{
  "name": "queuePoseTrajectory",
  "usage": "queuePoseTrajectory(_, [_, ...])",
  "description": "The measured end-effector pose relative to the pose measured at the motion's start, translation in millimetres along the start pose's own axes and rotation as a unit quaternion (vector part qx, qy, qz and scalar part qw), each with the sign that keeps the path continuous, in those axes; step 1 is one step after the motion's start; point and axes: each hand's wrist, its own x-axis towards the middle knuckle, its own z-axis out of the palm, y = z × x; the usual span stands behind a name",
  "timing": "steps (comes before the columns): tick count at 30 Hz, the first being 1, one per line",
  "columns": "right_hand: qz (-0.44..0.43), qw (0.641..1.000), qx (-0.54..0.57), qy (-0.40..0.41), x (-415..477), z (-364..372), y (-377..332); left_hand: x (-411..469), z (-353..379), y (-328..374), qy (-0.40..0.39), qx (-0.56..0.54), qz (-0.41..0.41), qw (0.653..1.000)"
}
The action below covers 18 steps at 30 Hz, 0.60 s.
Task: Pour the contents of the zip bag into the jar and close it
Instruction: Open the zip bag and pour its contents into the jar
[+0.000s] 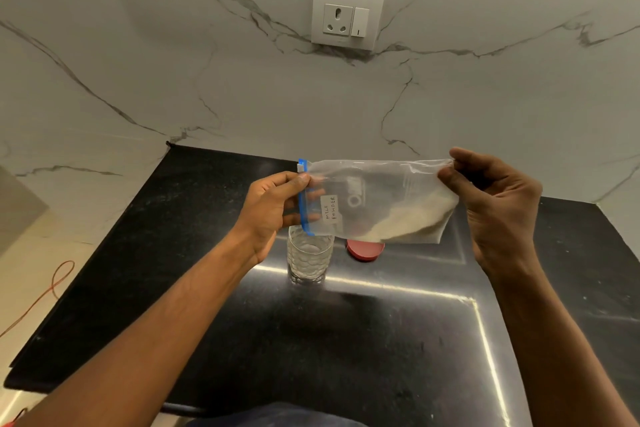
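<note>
Holding the zip bag (375,199) sideways in the air w/ both hands, just above the jar (309,255). My left hand (273,210) is pinching the blue zipper end, my right hand (498,204) is gripping the bottom corner. Pale powder is sitting in the lower right part of the bag. Jar is standing open on the black counter (346,340), red lid (364,249) lying just beside it.
</note>
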Motion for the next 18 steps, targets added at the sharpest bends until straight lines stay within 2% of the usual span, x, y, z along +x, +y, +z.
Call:
queuePoseTrajectory(6, [-0.037, 0.999, -0.038, -0.004, 0, 11, -12, -1, -8, -2, 0.015, 0.061, 0.02, 0.998])
queuePoseTrajectory(18, [-0.09, 0.992, -0.081, -0.031, -10, 30, -29, 4, -19, -8, 0.037, 0.073, 0.014, 0.997])
